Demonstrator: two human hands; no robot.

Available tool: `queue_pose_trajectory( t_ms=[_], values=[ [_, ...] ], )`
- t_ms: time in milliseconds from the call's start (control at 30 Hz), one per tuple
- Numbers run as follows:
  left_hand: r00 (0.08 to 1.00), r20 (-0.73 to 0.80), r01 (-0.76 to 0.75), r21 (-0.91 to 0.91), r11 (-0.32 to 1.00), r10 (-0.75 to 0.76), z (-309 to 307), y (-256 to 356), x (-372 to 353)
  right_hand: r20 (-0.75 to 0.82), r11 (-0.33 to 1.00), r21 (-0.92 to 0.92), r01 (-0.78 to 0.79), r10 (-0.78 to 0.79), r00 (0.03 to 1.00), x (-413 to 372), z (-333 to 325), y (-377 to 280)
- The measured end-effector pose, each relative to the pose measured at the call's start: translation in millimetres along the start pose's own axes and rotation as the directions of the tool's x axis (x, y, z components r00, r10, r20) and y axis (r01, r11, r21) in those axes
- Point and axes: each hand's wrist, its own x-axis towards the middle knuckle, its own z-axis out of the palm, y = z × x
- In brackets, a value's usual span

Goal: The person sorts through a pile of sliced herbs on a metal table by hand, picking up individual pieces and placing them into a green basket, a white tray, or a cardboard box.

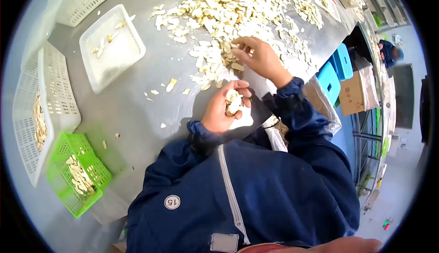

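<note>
Left hand (224,109) clasped stacked slices (233,102) near the pile (228,6) on the desk (151,97); right hand (260,58) pinched more at the pile's edge. The pile was large; the green basket (77,175) held few.

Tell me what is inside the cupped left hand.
A small stack of pale slices shows in the left hand, which curls around it. The lower slices in the stack and the palm beneath are covered, so their number cannot be told.
</note>
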Motion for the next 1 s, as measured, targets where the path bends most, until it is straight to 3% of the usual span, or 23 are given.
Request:
queue_pose_trajectory(
  t_ms=[33, 100, 200, 300, 333, 400, 433, 467, 567, 600, 667, 700, 733, 800, 867, 967, 1000],
  values=[
    [1.0, -0.027, -0.011, 0.053, 0.999, 0.013, 3, 2, -2, -0.104, 0.995, -0.092, 0.038, -0.048, 0.993, 3, 13, -5],
    [1.0, -0.014, -0.005, 0.095, 0.995, 0.006, 9, 6, -6, -0.201, 0.927, -0.3, 0.225, -0.292, 0.935, 10, 33, 4],
    [0.999, -0.018, 0.038, 0.136, 0.99, -0.036, 12, 8, -7, -0.176, 0.963, -0.266, 0.05, -0.099, 0.979, 15, 34, 11],
    [0.999, -0.008, -0.03, 0.2, 0.979, 0.032, 17, 8, -9, -0.031, 0.977, -0.05, -0.209, 0.207, 0.978, 8, 7, 10],
    [1.0, -0.013, -0.005, 0.131, 0.991, 0.007, 10, 6, -6, -0.047, 0.979, 0.003, -0.202, 0.202, 0.978, 2, 3, 18],
    [0.998, 0.01, -0.056, 0.202, 0.978, 0.056, 7, 3, -4, -0.005, 0.935, 0.197, -0.293, 0.3, 0.954, -8, -6, 22],
    [0.999, 0.014, -0.05, 0.155, 0.987, 0.048, 4, 2, -2, 0.028, 0.896, 0.296, -0.332, 0.339, 0.94, -12, -7, 24],
    [0.999, 0.017, -0.042, 0.107, 0.993, 0.041, 2, 1, -1, 0.064, 0.845, 0.435, -0.31, 0.315, 0.947, -17, -3, 35],
    [1.0, -0.024, -0.007, -0.065, 0.998, 0.006, 15, 9, -3, 0.377, 0.639, 0.681, -0.357, 0.112, 0.919, -35, -18, 18],
    [0.998, -0.054, 0.011, -0.056, 0.998, -0.014, 14, 9, -2, 0.42, 0.658, 0.668, -0.347, 0.051, 0.906, -37, -24, 11],
    [1.0, -0.006, -0.001, -0.004, 1.0, 0.001, 3, 7, -2, 0.209, 0.911, 0.369, -0.186, 0.114, 0.971, -32, -19, 12],
    [1.0, 0.022, -0.004, 0.023, 1.0, 0.004, 1, 6, -3, 0.092, 0.977, 0.174, -0.127, 0.112, 0.989, -31, -15, 13],
    [0.996, 0.066, -0.065, 0.146, 0.987, 0.056, 1, 4, -7, -0.012, 1.0, -0.002, -0.015, 0.015, 1.0, -31, -10, 15],
    [0.992, 0.071, -0.122, 0.275, 0.954, 0.106, 5, 2, -5, 0.097, 0.997, 0.068, 0.031, -0.038, 0.995, -34, -4, 18],
    [0.999, 0.03, -0.049, 0.231, 0.972, 0.043, 11, 7, -6, 0.197, 0.989, 0.119, 0.082, -0.105, 0.975, -37, -2, 22],
    [0.998, 0.04, -0.063, 0.282, 0.957, 0.054, 13, 7, -7, -0.044, 0.986, -0.152, 0.063, -0.07, 0.997, -30, -4, 46],
    [1.0, 0.003, -0.011, 0.196, 0.981, 0.011, 15, 8, -7, -0.063, 0.978, -0.204, -0.041, 0.029, 0.998, -25, -9, 42]
  ],
)
